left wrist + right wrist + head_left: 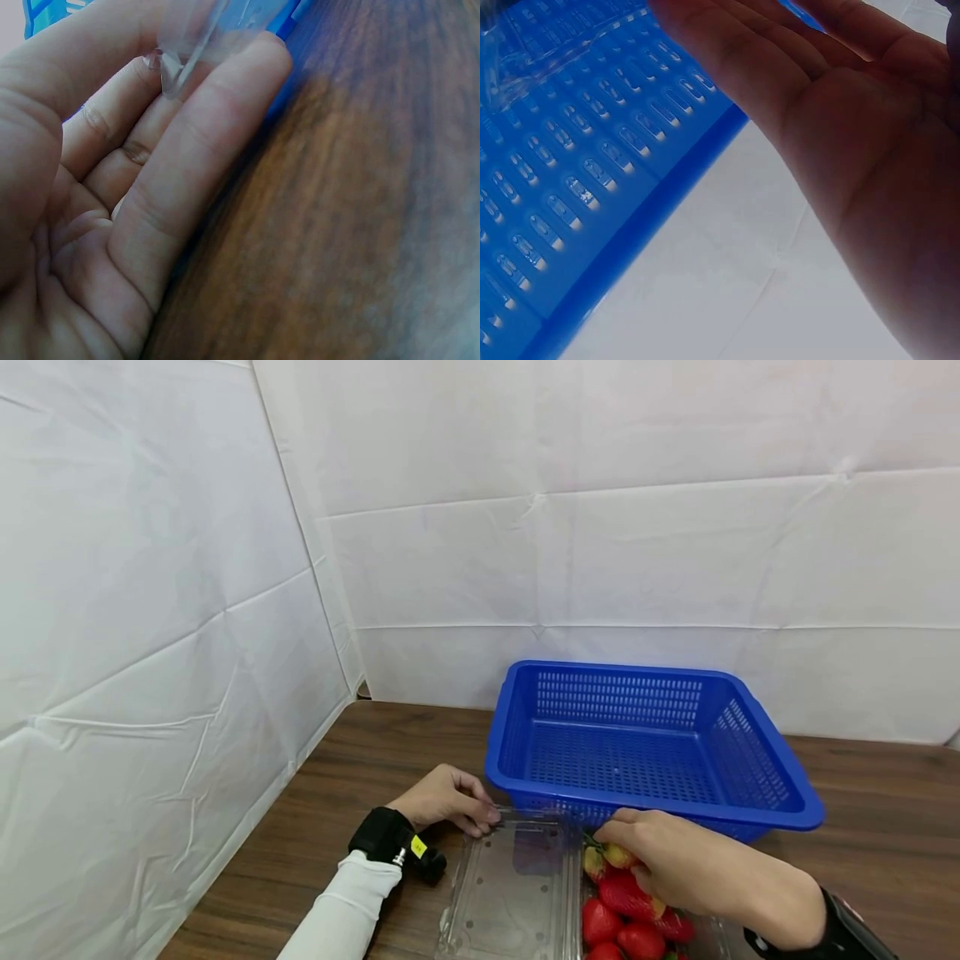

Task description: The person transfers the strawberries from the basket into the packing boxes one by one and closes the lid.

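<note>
A clear plastic clamshell box lies on the table in the head view, its lid (517, 893) folded out flat to the left. Several red strawberries (628, 893) fill the other half, a few with yellowish tips and green leaves. My left hand (452, 800) pinches the lid's far left corner between thumb and fingers; in the left wrist view the clear plastic edge (174, 71) shows between them. Over the far end of the strawberries is my right hand (660, 857), its fingers bent down at the box's rim. I cannot tell whether they grip anything.
A blue plastic basket (780, 814) with slotted walls stands right behind the clamshell, close to both hands. White cloth walls (637, 560) rise behind and on the left (150, 610). Dark wood table (247, 893) shows left of the left arm.
</note>
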`<act>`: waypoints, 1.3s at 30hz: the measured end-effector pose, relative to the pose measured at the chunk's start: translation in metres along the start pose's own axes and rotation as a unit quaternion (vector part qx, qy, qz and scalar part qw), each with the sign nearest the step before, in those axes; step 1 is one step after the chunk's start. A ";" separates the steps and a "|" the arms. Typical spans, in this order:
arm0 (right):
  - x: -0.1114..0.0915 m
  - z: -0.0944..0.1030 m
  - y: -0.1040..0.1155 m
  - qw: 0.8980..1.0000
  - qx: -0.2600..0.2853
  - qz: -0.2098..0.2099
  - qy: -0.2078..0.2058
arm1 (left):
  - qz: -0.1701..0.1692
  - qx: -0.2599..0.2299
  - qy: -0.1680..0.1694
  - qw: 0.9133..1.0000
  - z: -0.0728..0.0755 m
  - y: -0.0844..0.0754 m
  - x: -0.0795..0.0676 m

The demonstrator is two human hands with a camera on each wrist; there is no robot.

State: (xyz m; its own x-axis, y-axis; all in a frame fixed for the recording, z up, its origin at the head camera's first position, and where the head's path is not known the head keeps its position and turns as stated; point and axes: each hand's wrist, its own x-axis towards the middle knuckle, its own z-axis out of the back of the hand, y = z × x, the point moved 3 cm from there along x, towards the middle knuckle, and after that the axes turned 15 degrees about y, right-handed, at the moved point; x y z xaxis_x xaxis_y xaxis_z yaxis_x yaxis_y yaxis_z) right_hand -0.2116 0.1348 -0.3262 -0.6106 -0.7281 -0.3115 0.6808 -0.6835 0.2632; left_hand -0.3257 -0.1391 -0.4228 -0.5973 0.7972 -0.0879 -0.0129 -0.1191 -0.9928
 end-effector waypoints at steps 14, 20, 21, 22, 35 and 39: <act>-0.007 0.008 0.006 1.000 0.013 -0.009 -0.007 | -0.006 0.007 -0.006 1.000 -0.005 -0.006 -0.003; -0.007 0.013 0.011 1.000 0.018 -0.005 -0.005 | -0.008 0.005 -0.003 1.000 -0.009 -0.012 -0.005; -0.006 0.013 0.012 1.000 0.024 -0.005 -0.001 | -0.008 0.005 -0.004 1.000 -0.009 -0.011 -0.005; -0.006 0.013 0.014 1.000 0.030 -0.006 0.003 | -0.007 0.004 -0.005 1.000 -0.008 -0.011 -0.005; -0.010 0.028 0.021 1.000 0.023 -0.006 -0.008 | 0.001 0.005 -0.005 1.000 -0.001 0.001 0.000; -0.011 0.034 0.022 0.999 0.033 0.003 -0.004 | -0.001 0.002 -0.003 1.000 -0.002 0.000 0.000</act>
State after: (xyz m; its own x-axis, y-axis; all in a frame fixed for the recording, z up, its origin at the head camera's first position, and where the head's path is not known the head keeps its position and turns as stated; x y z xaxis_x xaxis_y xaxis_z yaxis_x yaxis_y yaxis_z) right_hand -0.2036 0.1261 -0.2863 -0.6101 -0.7319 -0.3036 0.6555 -0.6815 0.3254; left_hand -0.3243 -0.1377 -0.4234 -0.6013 0.7944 -0.0858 -0.0168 -0.1199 -0.9926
